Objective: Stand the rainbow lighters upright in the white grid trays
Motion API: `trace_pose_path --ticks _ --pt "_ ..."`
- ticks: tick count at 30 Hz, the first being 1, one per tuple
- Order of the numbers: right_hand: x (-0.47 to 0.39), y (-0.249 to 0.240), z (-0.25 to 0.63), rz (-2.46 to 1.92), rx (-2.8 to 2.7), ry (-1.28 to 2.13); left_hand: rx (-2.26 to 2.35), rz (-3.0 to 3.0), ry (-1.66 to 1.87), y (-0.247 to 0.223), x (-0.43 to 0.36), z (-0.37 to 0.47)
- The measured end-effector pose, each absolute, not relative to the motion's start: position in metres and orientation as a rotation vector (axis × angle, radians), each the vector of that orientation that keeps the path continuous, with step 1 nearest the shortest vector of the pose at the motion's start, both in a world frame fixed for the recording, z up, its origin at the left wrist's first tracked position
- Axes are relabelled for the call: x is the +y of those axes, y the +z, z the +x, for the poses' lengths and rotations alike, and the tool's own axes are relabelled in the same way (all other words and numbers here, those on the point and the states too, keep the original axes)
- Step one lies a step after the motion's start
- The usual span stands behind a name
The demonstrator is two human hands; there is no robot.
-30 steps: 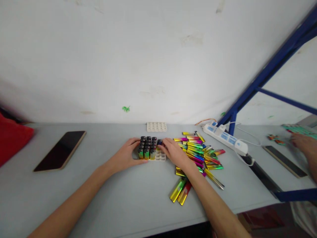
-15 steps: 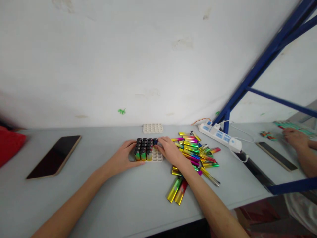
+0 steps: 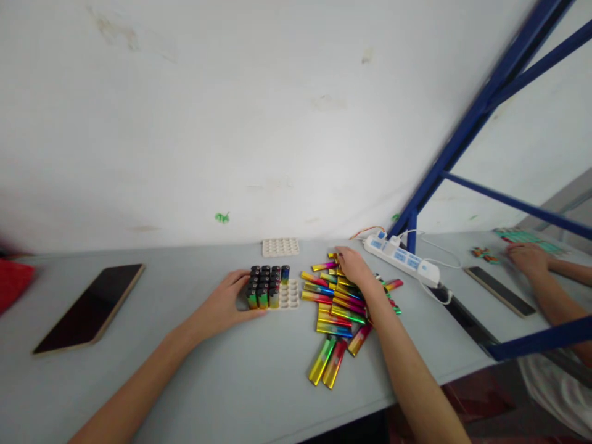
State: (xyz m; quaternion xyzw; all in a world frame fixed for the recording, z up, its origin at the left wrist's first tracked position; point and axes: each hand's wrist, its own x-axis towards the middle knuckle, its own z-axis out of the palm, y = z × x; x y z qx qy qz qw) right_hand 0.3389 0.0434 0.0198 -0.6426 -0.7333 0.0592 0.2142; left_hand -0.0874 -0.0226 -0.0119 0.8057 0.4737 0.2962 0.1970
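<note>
My left hand [image 3: 226,302] is curved round the left side of a white holed tray [image 3: 289,296], thumb along the front, fingers at the back left. Upright lighters [image 3: 263,290] with black tops and coloured metallic bodies fill its left columns. A blue lighter [image 3: 285,274] stands alone at the back of the column to their right. My right hand [image 3: 354,266] is at the far end of a loose pile of shiny lighters [image 3: 342,308], fingers bent down and close together. What lies under its fingertips is mostly hidden.
A second white holed tray [image 3: 280,246] lies by the wall. A dark flat panel [image 3: 90,308] lies left, near something red [image 3: 13,280]. A power strip [image 3: 401,258] with cables sits beside a blue metal frame [image 3: 444,166]. Beyond it are another person's hands [image 3: 527,256].
My right hand has left the tray and moved right onto the pile; the blue lighter now stands free in the tray. My left hand stays at the tray. The view has shifted slightly.
</note>
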Motion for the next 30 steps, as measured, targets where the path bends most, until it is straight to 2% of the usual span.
trace_pose_path --ticks 12,19,30 --pt "0.050 0.046 0.343 -1.722 -1.949 0.265 1.302 2.218 0.901 -0.014 -0.024 -0.084" --pt "0.015 0.048 0.274 -1.238 -1.498 0.740 1.348 2.254 0.878 -0.014 -0.028 -0.082" --pt "-0.026 0.042 0.224 -0.945 -1.350 1.373 1.367 2.234 0.853 -0.007 -0.032 -0.082"
